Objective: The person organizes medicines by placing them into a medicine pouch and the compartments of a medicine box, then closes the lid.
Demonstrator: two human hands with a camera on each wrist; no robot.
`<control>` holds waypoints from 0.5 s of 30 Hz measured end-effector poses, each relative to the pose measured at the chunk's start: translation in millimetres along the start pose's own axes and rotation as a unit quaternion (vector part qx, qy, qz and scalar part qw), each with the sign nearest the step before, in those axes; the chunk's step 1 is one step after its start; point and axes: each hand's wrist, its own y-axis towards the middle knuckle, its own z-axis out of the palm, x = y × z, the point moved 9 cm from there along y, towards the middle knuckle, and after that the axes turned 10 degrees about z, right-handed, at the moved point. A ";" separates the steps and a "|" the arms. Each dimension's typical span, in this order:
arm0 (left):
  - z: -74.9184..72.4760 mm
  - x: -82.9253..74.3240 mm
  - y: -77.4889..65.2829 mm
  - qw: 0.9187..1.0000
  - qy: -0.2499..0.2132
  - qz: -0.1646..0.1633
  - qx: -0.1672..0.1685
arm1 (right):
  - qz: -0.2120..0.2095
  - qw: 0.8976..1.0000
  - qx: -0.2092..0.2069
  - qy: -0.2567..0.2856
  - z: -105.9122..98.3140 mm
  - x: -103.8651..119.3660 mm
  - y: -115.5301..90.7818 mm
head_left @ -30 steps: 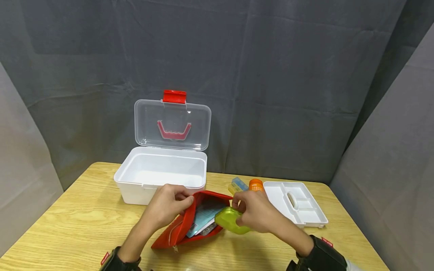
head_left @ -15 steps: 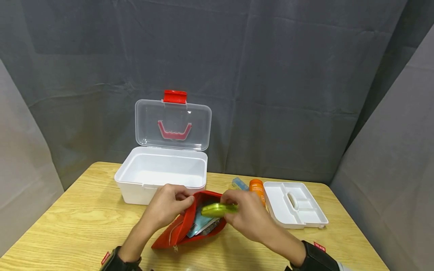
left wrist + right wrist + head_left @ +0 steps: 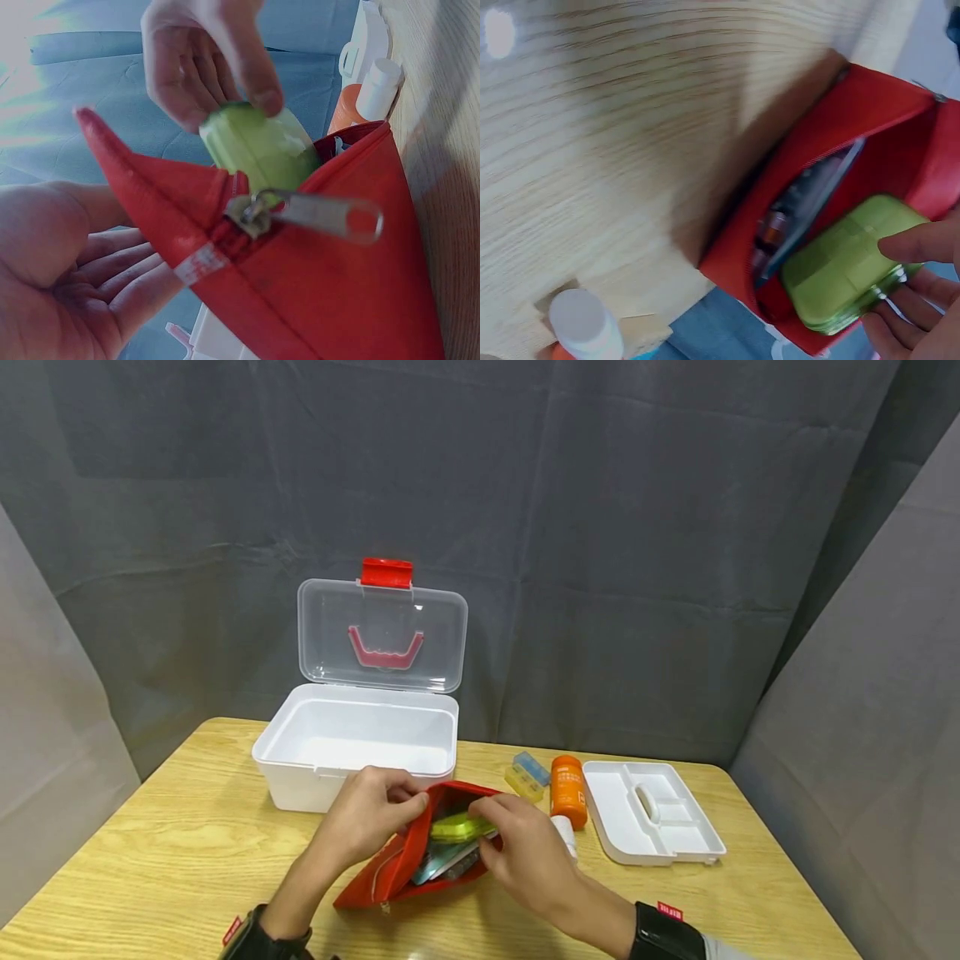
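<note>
My R hand [image 3: 528,856] pinches 1 translucent green plastic case [image 3: 452,828], now in the mouth of 1 red zip pouch [image 3: 411,856] w/ flat packets [image 3: 435,864]; 1 s ago it was at R rim. L hand [image 3: 371,810] pinches pouch edge. Beyond: 1 open white plastic box [image 3: 300,787], 1 blue-yellow oblong plastic case [image 3: 527,777], 1 orange bottle [image 3: 567,792], 1 white bottle [image 3: 564,833], 1 white compartmented tray [image 3: 618,810].

On the table [image 3: 150,835], the pouch [image 3: 386,878] lies between the left hand [image 3: 371,814] and right hand [image 3: 532,860], the case [image 3: 452,828] in its mouth. The box [image 3: 296,787] stands behind, to the left. Right of the pouch, from left to right, come the organizer [image 3: 527,777], 2 bottles [image 3: 568,793], 1 before the other, and the tray [image 3: 618,802].
</note>
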 end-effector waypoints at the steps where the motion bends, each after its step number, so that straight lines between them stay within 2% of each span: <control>1: 0.1 0.0 0.1 1.000 0.000 0.000 0.000 | -0.008 1.000 -0.003 -0.008 2.7 0.0 -1.0; 9: 0.6 0.2 0.2 1.000 -0.003 -0.005 0.001 | -0.057 0.998 0.005 -0.036 26.0 -0.3 -7.7; 15: -0.6 -0.2 0.2 1.000 0.003 -0.001 -0.004 | -0.102 0.994 -0.008 -0.040 36.4 6.7 -11.6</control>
